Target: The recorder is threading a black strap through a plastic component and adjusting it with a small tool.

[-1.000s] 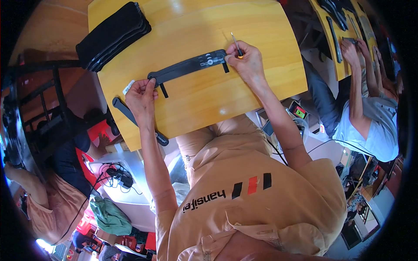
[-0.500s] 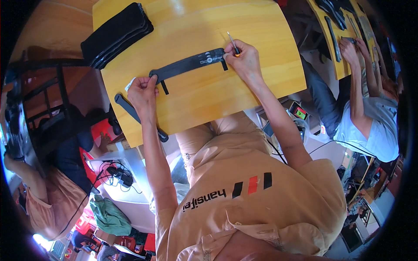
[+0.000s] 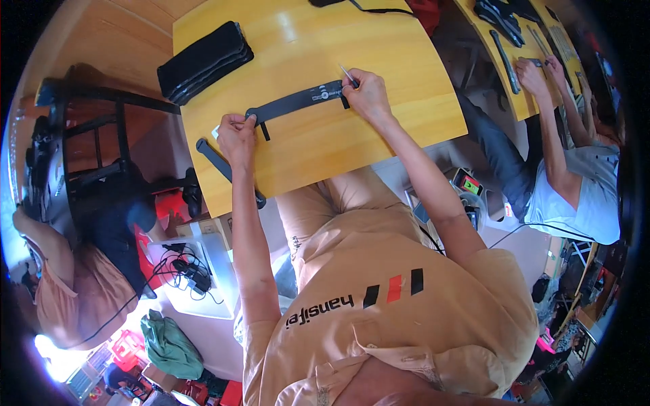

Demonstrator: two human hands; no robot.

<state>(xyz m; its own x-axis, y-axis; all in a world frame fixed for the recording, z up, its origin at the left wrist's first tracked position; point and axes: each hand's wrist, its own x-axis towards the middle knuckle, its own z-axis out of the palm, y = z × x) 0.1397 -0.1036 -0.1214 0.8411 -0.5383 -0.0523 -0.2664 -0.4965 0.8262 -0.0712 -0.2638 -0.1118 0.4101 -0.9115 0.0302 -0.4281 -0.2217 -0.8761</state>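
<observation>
A dark grey flat strap (image 3: pixel 291 101) with white print near its right end stretches between my hands over the yellow table. Two short black tabs stick out from its near side. My left hand (image 3: pixel 237 142) pinches the left end, and a bit of something white shows beside its fingers. At the other end, my right hand (image 3: pixel 370 98) has its fingers on the strap while holding a small screwdriver (image 3: pixel 348 74), its thin metal shaft pointing up and away. A second dark strap (image 3: pixel 215 160) lies by the table's left edge, partly covered by my left forearm.
A stack of black folded fabric pieces (image 3: pixel 206 64) sits at the table's far left. Beyond the left edge stands a black metal frame (image 3: pixel 122 128). A co-worker's hands (image 3: pixel 535 78) work at another yellow table on the right. Cables (image 3: pixel 193 274) lie on a white box lower left.
The view has shifted, so the table sits slightly differently and a black object with a cable shows at its far edge. Both hands keep hold of the strap's ends.
</observation>
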